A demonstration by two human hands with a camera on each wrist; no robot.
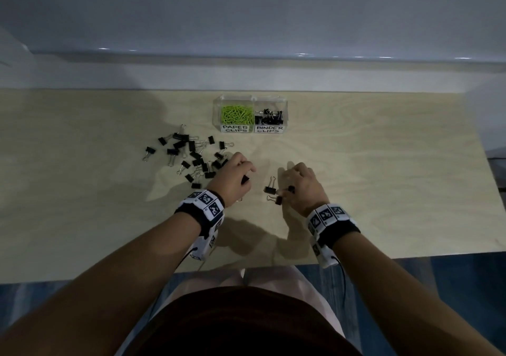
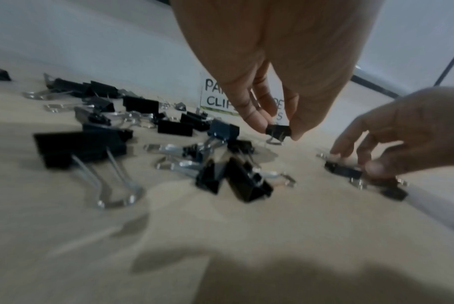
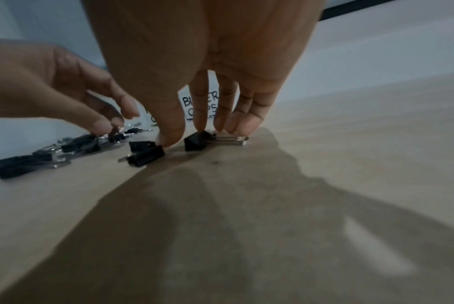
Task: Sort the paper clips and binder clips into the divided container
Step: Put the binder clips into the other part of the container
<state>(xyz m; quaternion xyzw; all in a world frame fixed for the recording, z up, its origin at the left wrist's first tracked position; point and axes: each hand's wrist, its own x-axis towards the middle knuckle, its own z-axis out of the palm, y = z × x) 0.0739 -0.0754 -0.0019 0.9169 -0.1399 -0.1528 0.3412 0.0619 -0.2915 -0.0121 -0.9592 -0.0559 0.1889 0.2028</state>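
Observation:
A clear divided container (image 1: pixel 284 109) stands at the back of the table, with green paper clips (image 1: pixel 236 114) in the left compartment and black binder clips (image 1: pixel 269 117) in the right. A loose pile of binder clips (image 1: pixel 191 155) lies to the left. My left hand (image 2: pixel 279 133) pinches a small black binder clip (image 2: pixel 278 130) between thumb and fingertips just above the table. My right hand (image 3: pixel 187 135) reaches down onto three binder clips lying apart from the pile. Its thumb and fingertips pinch one binder clip (image 3: pixel 197 140) on the table, and another (image 3: pixel 145 153) lies beside the thumb.
The wooden table (image 1: pixel 383 177) ends at a pale wall behind the container, and its front edge is near my body. The container's labels (image 1: pixel 250 129) read PAPER CLIPS and BINDER CLIPS.

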